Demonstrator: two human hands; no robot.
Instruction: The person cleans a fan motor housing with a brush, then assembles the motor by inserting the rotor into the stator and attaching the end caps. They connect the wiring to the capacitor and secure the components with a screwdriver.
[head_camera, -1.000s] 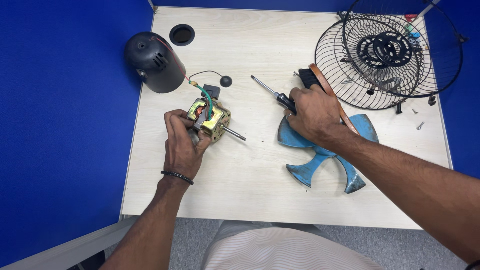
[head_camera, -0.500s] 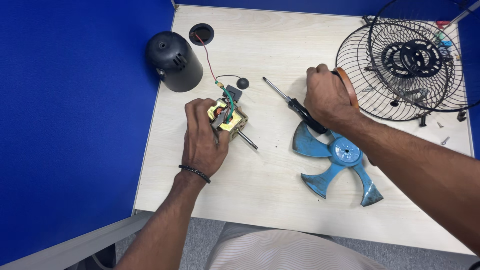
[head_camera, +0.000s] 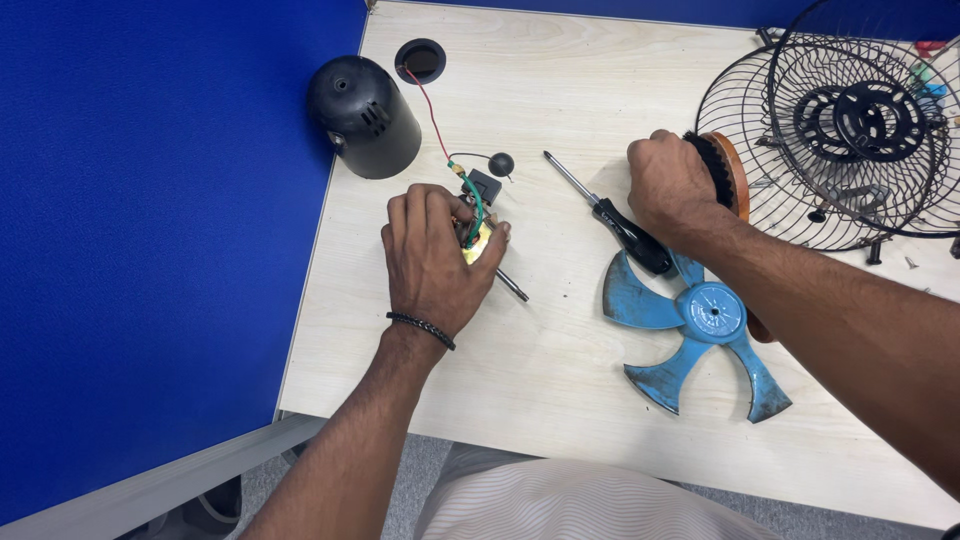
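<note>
My left hand (head_camera: 432, 258) is closed over a small fan motor (head_camera: 477, 240) on the pale wooden table (head_camera: 540, 90); its steel shaft pokes out toward the lower right and red and green wires rise from it. My right hand (head_camera: 672, 185) grips a wooden brush (head_camera: 722, 170) with black bristles, near the wire fan guard. A black-handled screwdriver (head_camera: 612, 217) lies between the two hands. A blue fan blade (head_camera: 700, 325) lies flat under my right forearm.
A black motor housing (head_camera: 364, 115) stands at the table's left edge, beside a round cable hole (head_camera: 420, 60). Two wire fan guards (head_camera: 840, 140) are stacked at the right, with loose screws (head_camera: 873, 255) beside them. Blue partition walls enclose the left and back.
My left hand has turned the motor and closed further over it. My right hand has left the screwdriver and taken hold of the brush.
</note>
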